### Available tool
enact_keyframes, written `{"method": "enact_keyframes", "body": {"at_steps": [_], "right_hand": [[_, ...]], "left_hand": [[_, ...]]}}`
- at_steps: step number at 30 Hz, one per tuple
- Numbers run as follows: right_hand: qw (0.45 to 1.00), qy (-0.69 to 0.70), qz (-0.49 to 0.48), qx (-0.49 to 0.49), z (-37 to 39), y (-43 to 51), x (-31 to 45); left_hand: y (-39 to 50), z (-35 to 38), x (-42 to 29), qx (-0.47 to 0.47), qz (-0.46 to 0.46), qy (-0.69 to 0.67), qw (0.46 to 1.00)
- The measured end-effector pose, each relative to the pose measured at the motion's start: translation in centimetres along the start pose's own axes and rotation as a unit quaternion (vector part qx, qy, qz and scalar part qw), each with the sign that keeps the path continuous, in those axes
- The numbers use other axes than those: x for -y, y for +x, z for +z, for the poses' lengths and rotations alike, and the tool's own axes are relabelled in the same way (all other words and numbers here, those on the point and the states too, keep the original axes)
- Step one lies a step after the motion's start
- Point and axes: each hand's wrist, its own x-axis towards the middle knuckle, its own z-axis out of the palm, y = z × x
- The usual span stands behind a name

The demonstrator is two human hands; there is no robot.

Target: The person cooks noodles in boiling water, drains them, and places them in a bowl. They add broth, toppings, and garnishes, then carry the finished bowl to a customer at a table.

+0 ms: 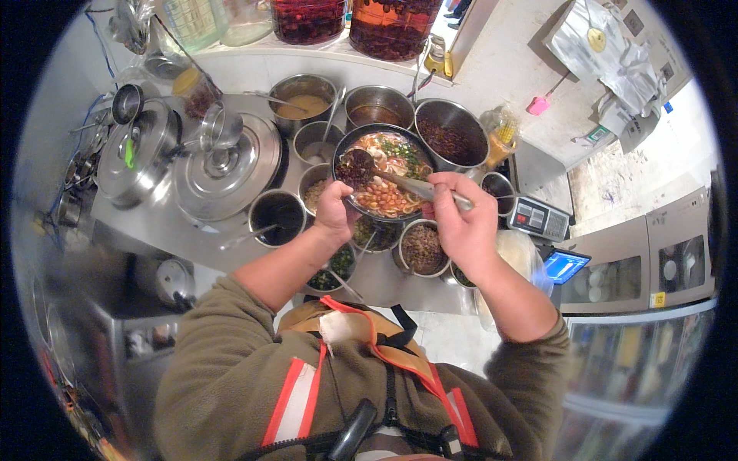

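Note:
My left hand (339, 214) grips the near left rim of a dark bowl (385, 215), its thumb over the edge. Noodles in reddish broth fill the bowl, topped with chopped green onion (403, 151) and a heap of peanuts or beans (381, 197). In my right hand (464, 216) is the handle of a metal ladle (412, 185). The ladle's head, loaded with dark chili flakes in oil (355, 167), is over the bowl's left part. The bowl is above several condiment pots, and it partly hides them. Behind it on the right stands a steel pot of dark chili oil (451, 135).
Pots of light sauce (304, 106), brown liquid (375, 109), dark sauce (278, 216), minced topping (424, 249) and chopped greens (340, 265) crowd the steel counter (225, 245). Large lidded pots (228, 167) stand left. A digital scale (540, 219) and a lit screen (566, 265) are right.

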Motion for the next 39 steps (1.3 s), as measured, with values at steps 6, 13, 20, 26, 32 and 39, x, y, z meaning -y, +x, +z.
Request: {"method": "enact_keyframes", "body": {"at_steps": [6,13,20,26,32,39], "right_hand": [[0.951,0.254,0.161,-0.072,-0.5,1.1,-2.2],[0.907,0.338,0.197,-0.154,-2.9,1.6,-3.4],[0.864,0.392,0.165,-0.271,-8.4,4.7,-8.3],[0.874,0.321,0.217,-0.292,-8.6,8.1,-19.8],[0.890,0.334,0.279,-0.136,-7.3,7.0,-21.9],[0.908,0.358,0.216,-0.028,-11.8,-8.6,-14.5]], "left_hand": [[0.0,-0.3,0.1,-0.006,0.012,0.007,1.000],[-0.6,0.3,-0.4,-0.005,0.014,-0.024,1.000],[-0.6,0.3,-0.4,0.013,0.006,-0.048,0.999],[-1.8,0.7,-0.6,0.036,-0.003,-0.048,0.998],[-4.4,2.2,-1.1,0.047,-0.028,-0.018,0.998],[-7.5,5.4,-1.7,0.124,-0.077,0.029,0.989]]}}
